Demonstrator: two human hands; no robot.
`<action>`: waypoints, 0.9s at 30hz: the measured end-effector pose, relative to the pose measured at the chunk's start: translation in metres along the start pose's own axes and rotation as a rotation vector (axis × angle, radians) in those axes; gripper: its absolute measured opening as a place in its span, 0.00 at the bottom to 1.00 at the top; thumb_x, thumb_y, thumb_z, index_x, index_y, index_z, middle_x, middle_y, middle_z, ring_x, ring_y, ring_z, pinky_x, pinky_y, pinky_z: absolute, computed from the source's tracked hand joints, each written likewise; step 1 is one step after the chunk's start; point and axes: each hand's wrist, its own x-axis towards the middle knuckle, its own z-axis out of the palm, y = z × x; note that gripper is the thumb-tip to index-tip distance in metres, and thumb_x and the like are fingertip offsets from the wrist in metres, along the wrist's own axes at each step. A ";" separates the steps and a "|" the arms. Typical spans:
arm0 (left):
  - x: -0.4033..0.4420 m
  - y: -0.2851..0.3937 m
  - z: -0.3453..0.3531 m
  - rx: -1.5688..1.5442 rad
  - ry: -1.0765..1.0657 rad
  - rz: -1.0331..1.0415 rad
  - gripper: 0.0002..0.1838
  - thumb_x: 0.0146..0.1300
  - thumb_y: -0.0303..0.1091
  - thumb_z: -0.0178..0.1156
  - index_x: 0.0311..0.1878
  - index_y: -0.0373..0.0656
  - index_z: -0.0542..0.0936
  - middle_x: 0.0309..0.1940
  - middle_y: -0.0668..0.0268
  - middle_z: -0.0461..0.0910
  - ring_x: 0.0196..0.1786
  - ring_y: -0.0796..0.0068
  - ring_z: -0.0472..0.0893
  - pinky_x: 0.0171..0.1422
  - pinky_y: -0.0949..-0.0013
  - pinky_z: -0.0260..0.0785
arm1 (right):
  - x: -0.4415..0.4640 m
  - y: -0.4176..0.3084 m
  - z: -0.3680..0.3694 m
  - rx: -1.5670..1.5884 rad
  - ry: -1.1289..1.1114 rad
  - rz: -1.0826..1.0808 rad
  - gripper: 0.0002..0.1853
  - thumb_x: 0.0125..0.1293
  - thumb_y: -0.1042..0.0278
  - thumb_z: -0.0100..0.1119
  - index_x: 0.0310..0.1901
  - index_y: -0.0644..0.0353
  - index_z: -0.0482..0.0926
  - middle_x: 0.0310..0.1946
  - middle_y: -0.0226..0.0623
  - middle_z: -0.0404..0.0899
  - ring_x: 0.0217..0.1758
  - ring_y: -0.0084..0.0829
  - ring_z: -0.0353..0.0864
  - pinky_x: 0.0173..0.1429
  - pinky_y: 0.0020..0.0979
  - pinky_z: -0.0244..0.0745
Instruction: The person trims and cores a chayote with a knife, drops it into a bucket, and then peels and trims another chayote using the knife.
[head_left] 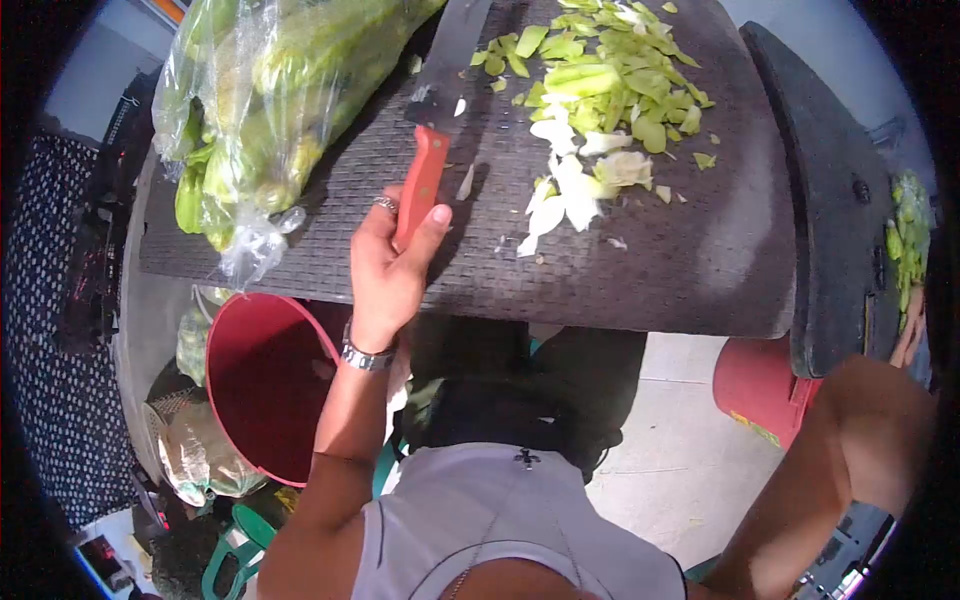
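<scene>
My left hand (395,255) is closed around the red-orange handle of a knife (425,180). The knife lies over the dark textured tabletop (480,290), its blade pointing away from me. To its right is a loose pile of green and whitish vegetable peelings (610,95). A clear plastic bag full of green vegetables (280,100) lies left of the knife. My right arm is bent at the right edge, blurred, and its hand does not show.
A red bucket (270,390) stands below the table at left, beside a filled bag (200,450). Another red container (755,385) is at right. Beyond a dark board (830,190), a person's hand (910,325) is near green vegetables (908,235).
</scene>
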 end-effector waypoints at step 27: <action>-0.004 0.002 0.004 -0.057 0.023 -0.018 0.12 0.75 0.38 0.69 0.47 0.39 0.82 0.32 0.76 0.78 0.35 0.87 0.70 0.39 0.75 0.62 | -0.001 0.004 0.009 0.028 0.056 0.059 0.24 0.65 0.64 0.78 0.59 0.63 0.84 0.51 0.40 0.88 0.54 0.32 0.85 0.63 0.35 0.78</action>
